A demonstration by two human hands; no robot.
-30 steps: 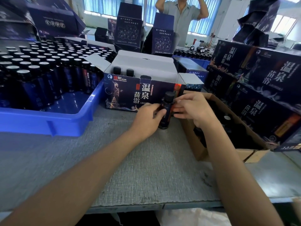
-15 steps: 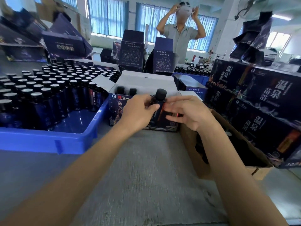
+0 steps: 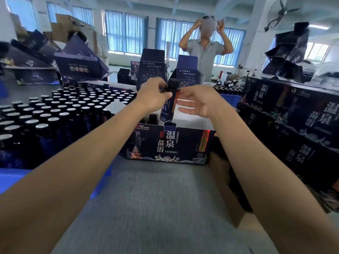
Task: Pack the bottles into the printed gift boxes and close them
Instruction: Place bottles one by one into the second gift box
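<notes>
Pinching the bottle (image 3: 168,107) just under its cap with the left hand (image 3: 153,94), fingers curled round the neck, body hanging nearly upright below that hand and above the open gift box (image 3: 165,143). Hovering just right of the bottle with the right hand (image 3: 200,102), released, fingers loosely spread and gripping nothing; cannot tell whether a fingertip touches the bottle's shoulder. Seated in the box, right below the left wrist: two more bottles (image 3: 153,117), only their caps showing. Likely trouble from here: gripped high and one-handed, so could swing or slip on the way down and knock those caps, or land on the box's front wall instead of in a slot. Could also snag the small tab (image 3: 169,126) standing up directly beneath the bottle's base. Pressed down off-centre, could tilt or shove the light box across the desk (image 3: 156,198). Safer lowered straight, base first, steadied from the right.
</notes>
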